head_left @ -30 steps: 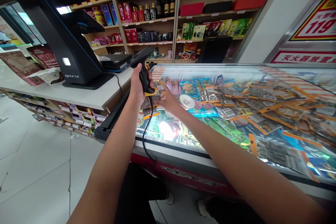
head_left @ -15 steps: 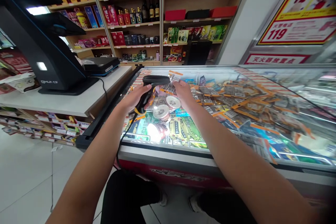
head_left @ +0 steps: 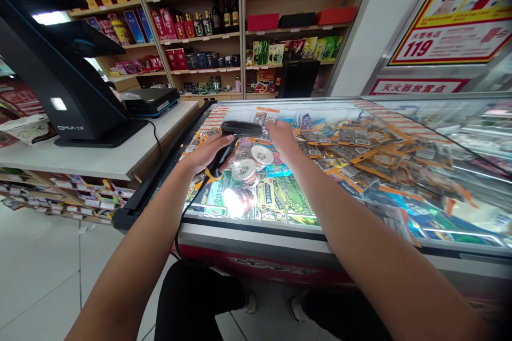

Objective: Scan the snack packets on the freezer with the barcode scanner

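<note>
Shop shelving (head_left: 224, 37) of pale wood fills the head view from ten to one o'clock, stacked with boxed goods and dark bottles, and a white tabletop (head_left: 100, 157) at nine o'clock carries a black till terminal (head_left: 60, 85) on a slanted stand. At the centre stands a chest freezer whose sloped glass lid (head_left: 360, 170) is smooth and glossy, with crinkly foil packets and round tubs showing beneath it. The left hand (head_left: 206, 152) is closed around the handle of a black barcode scanner (head_left: 236, 133) with yellow trim, held just above the glass at about eleven o'clock from the tubs, head pointing right; its dark cord (head_left: 188, 213) hangs down over the freezer's front edge. The scanner looks like stiff moulded plastic, light enough for one hand and best held by its narrow grip, as here. The right hand (head_left: 282, 136), fingers loosely bent, rests on the glass just beside the scanner's head; I cannot tell whether it pinches anything.
</note>
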